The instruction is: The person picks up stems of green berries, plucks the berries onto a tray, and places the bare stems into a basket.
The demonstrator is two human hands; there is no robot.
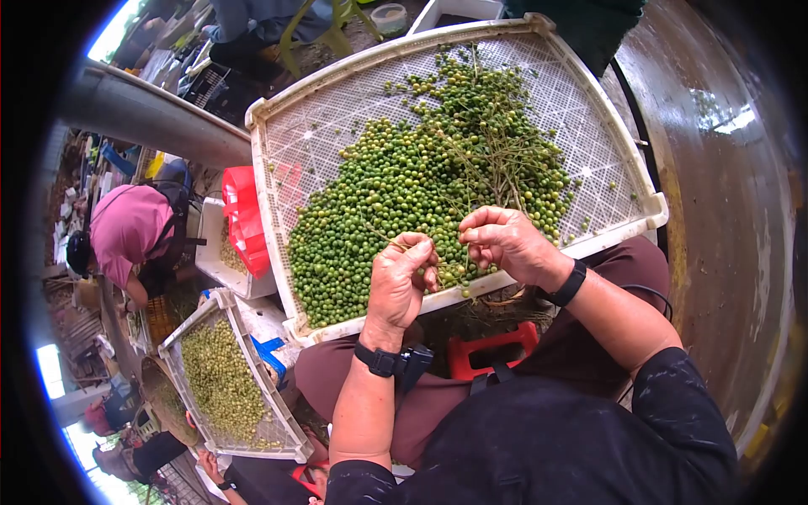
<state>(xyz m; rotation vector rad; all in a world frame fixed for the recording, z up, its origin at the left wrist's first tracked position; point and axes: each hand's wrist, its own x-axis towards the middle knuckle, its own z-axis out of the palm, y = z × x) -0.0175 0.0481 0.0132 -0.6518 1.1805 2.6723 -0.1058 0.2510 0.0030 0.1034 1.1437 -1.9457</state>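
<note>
While the left hand pinches a thin sprig and the right hand nips its other end, just above the tray, berries are best stripped gently so they drop onto the heap beyond.

Both hands meet over the near edge of a white mesh tray: the left hand and right hand pinch a thin stem between them. Just beyond them lies a heap of green berries.
</note>
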